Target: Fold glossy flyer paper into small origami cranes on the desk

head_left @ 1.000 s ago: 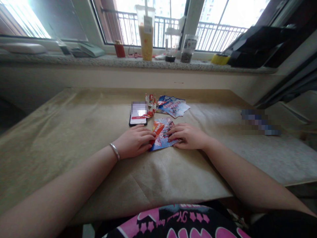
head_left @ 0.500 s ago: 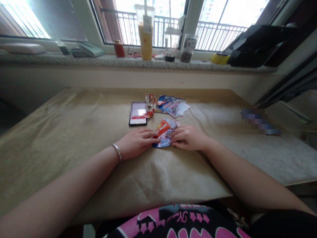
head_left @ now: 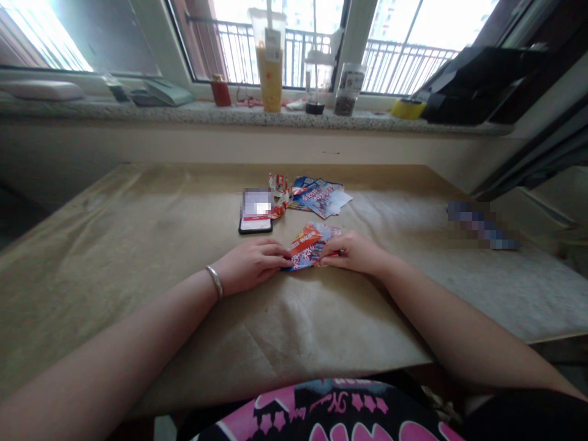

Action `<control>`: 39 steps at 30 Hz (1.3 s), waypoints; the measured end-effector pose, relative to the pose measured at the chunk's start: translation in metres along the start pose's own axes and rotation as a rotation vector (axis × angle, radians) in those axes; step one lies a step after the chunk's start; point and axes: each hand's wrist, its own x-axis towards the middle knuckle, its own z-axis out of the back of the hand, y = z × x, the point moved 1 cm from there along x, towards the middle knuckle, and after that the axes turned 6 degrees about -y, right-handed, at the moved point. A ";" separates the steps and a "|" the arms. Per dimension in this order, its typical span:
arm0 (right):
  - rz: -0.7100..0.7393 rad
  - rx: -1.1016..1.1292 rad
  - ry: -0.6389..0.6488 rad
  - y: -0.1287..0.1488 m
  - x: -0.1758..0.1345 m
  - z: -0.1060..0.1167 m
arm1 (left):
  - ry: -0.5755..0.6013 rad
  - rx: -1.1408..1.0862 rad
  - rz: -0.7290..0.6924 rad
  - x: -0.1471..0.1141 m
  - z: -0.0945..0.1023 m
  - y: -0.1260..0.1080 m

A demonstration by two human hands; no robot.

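A printed paper flyer (head_left: 304,246), blue and orange with white lettering and partly folded, lies in front of me between both hands. My left hand (head_left: 252,264) presses its closed fingertips onto the flyer's lower left edge; a silver bangle circles that wrist. On the other side, my right hand (head_left: 351,252) pinches the flyer's right edge between thumb and fingers. That edge looks bent upward, and its underside is partly hidden by the fingers. Just beyond lies a fanned pile of similar flyers (head_left: 321,199).
Left of the pile are a phone (head_left: 256,225) and a folded red-and-white paper piece (head_left: 280,187). A blurred flat item (head_left: 482,226) rests at the table's right. Cups, including a tall yellow-filled cup (head_left: 270,73), line the windowsill (head_left: 193,116).
My right hand has shifted slightly and now pinches the flyer's right edge, lifting or folding it. The flyer has turned a little, and my left fingers have drawn back toward its left edge.
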 end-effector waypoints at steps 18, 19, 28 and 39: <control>-0.342 -0.317 -0.154 -0.004 0.009 -0.011 | -0.007 0.047 0.075 0.001 0.000 -0.003; -0.355 -0.333 -0.148 -0.005 0.010 -0.011 | -0.004 0.044 0.063 0.001 0.000 -0.003; -0.451 -0.443 -0.099 -0.003 0.013 -0.009 | -0.015 0.030 -0.021 0.004 0.001 -0.004; -0.468 -0.405 -0.096 0.000 0.013 -0.007 | -0.059 0.101 -0.016 0.003 -0.001 -0.004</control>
